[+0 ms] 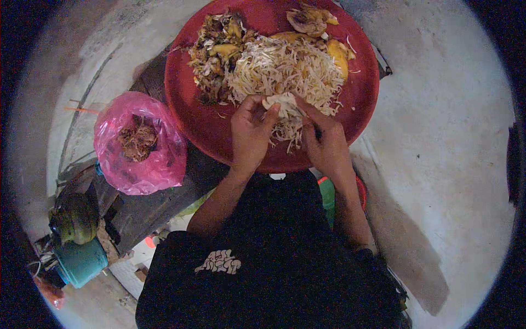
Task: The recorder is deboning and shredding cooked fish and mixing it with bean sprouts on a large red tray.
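Observation:
A wide red plastic tray [197,123] lies before me, bearing a heap of pale shredded food [291,66]. My left hand [252,127] and my right hand [326,135] meet over the tray's near part, both gripping a pale, flattish piece of food [283,103] between thumbs and fingers. Below that piece, pale shreds [287,131] show between the hands. Left of the heap is a pile of dark, mixed scraps [215,53] with yellowish bits. At the tray's far right rest a brownish chunk [310,20] and a yellow piece [338,57].
An opened pink plastic bag [164,172] holding brown, fibrous matter [137,140] stands on a dark wooden surface [144,209] at the left. Further down left are a dark green rounded object [76,216] and a teal plastic container [84,263]. Something green in a red rim [326,197] is partly behind my right forearm.

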`<control>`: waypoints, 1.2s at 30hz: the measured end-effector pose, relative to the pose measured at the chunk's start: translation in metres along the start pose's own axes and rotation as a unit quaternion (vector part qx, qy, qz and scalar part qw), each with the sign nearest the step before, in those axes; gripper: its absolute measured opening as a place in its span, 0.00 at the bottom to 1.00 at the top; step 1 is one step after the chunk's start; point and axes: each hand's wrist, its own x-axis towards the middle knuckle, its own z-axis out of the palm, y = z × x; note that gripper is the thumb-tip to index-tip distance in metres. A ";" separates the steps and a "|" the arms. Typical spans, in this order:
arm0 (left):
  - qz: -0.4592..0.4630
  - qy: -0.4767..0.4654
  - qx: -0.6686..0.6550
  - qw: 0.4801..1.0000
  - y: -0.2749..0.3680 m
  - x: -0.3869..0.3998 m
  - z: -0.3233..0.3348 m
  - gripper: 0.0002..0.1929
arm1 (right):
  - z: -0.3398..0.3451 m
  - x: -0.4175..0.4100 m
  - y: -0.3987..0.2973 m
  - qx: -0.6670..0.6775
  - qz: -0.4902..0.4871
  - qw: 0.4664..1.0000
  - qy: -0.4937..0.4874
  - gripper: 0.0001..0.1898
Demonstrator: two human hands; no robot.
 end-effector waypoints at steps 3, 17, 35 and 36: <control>0.019 0.014 0.020 1.000 0.002 0.001 0.000 0.07 | 0.001 -0.001 -0.018 -0.002 0.038 0.999 0.037 0.25; -0.026 0.049 -0.198 0.979 -0.009 0.018 -0.011 0.05 | -0.010 0.011 0.007 0.092 0.035 0.995 0.021 0.25; -0.143 -0.103 -0.097 0.979 0.009 0.026 -0.024 0.08 | -0.026 0.004 -0.001 0.230 0.039 0.972 0.001 0.23; -0.087 -0.128 -0.058 0.986 0.015 0.023 -0.015 0.08 | -0.026 0.004 -0.004 0.230 0.039 0.972 0.000 0.23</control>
